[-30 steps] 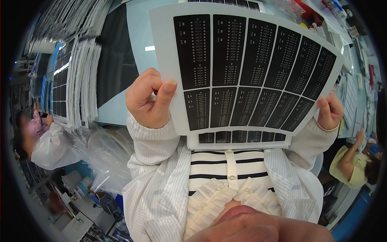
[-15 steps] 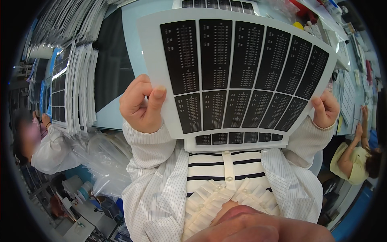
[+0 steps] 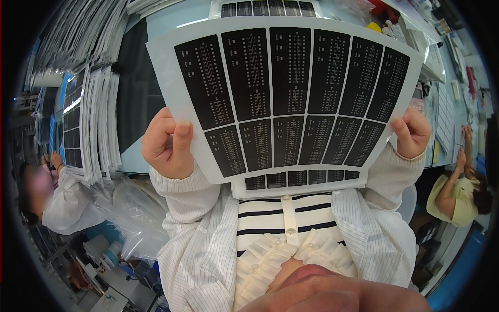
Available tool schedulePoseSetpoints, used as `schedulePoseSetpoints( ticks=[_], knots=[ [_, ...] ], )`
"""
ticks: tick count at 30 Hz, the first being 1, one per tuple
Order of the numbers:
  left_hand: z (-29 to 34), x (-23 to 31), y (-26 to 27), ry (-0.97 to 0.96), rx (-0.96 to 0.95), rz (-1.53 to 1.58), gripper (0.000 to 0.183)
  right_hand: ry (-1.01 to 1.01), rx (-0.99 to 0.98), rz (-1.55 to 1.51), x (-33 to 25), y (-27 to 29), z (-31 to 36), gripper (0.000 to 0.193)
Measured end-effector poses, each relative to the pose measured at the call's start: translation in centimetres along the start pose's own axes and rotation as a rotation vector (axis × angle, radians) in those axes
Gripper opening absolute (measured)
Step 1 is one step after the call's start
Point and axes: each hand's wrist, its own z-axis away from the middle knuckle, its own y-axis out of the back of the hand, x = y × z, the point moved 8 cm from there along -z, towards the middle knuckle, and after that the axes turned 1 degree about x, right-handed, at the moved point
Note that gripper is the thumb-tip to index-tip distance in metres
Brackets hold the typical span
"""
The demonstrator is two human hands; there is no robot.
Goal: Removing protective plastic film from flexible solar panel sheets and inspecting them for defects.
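A white sheet (image 3: 291, 117) printed with two rows of black label panels is held up in front of my chest. My left hand (image 3: 169, 143) pinches its left edge between thumb and curled fingers. At the opposite edge, my right hand (image 3: 413, 132) grips it the same way. The sheet bows slightly between the two hands. Beneath its lower edge, a stack of similar printed sheets (image 3: 299, 179) shows in part; the held sheet hides the rest.
Tall piles of sheets (image 3: 93, 119) stand at the left beside a dark flat panel (image 3: 138, 93). Another printed sheet (image 3: 267, 8) lies at the far side. Clear plastic bags (image 3: 140, 213) hang at my left. Co-workers sit at left (image 3: 67, 197) and right (image 3: 449, 195).
Both hands and the held sheet have shifted a little to the left, and the sheet's left side has dropped slightly. The grip is unchanged.
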Motion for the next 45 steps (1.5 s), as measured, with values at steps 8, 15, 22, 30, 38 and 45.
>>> schedulePoseSetpoints(
  ticks=[8, 15, 22, 30, 38, 45],
  knots=[
    [0.1, -0.2, 0.3, -0.001, 0.013, -0.003, 0.020, 0.001, -0.013, -0.017, 0.0, -0.4, -0.1, 0.018],
    [0.1, -0.2, 0.5, -0.022, 0.018, 0.001, 0.021, 0.004, -0.014, -0.034, 0.0, -0.4, -0.2, 0.018],
    [0.2, -0.4, 0.7, -0.012, 0.022, 0.007, 0.022, 0.003, -0.026, -0.024, -0.3, -0.8, -0.4, 0.019],
    [0.3, -0.5, 0.9, 0.006, 0.039, -0.005, 0.023, 0.021, -0.057, -0.046, -0.4, -1.1, -0.7, 0.018],
    [0.5, -0.4, 1.0, 0.010, 0.022, -0.028, 0.024, 0.016, -0.043, -0.073, -0.4, -1.3, -0.4, 0.017],
    [0.4, -0.1, 1.2, 0.005, 0.030, -0.042, 0.024, 0.052, -0.053, -0.058, -0.3, -1.4, -0.5, 0.017]
  ],
)
